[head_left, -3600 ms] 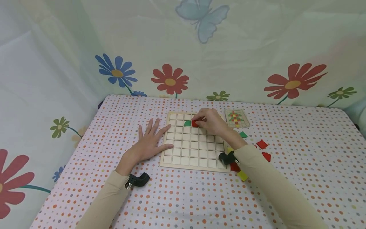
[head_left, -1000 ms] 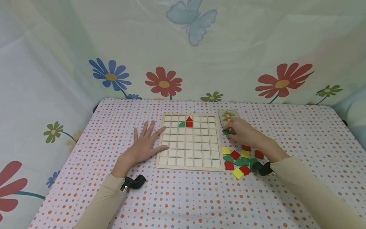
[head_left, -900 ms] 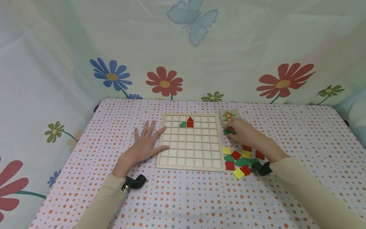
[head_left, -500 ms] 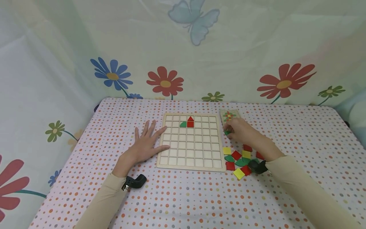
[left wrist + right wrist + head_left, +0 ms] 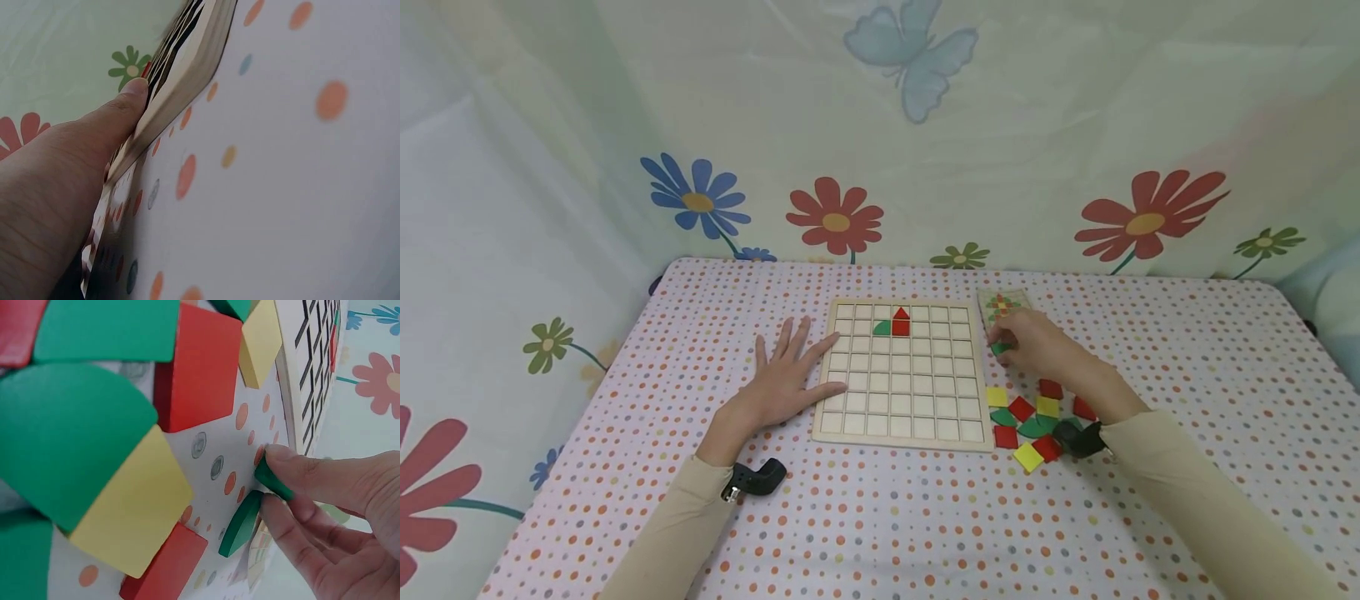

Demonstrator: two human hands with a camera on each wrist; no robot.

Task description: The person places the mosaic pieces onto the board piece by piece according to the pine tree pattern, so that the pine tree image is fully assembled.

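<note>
A pale wooden grid board (image 5: 880, 382) lies mid-table. In its upper rows sit a green quarter-circle tile (image 5: 882, 328), a red square tile (image 5: 901, 328) and a red triangle tile (image 5: 902, 313). My left hand (image 5: 781, 382) lies with fingers spread, its thumb and index finger on the board's left edge. Right of the board, my right hand (image 5: 1033, 343) pinches a green quarter-circle tile (image 5: 273, 478) with thumb and fingers, just in front of the pattern card (image 5: 1017, 302). In the right wrist view a second green tile (image 5: 242, 524) sits right at the fingertips.
Loose tiles lie between the board and my right forearm: yellow squares (image 5: 1028, 457), red squares (image 5: 1006, 437) and green quarter-circles (image 5: 1002, 417). Dotted cloth covers the table (image 5: 895, 525). Behind it hangs a flowered backdrop (image 5: 760, 125).
My right hand has left the red square tile on the board, moved right and taken a green tile near the card. The red triangle is now uncovered. My left hand stays on the board's edge.
</note>
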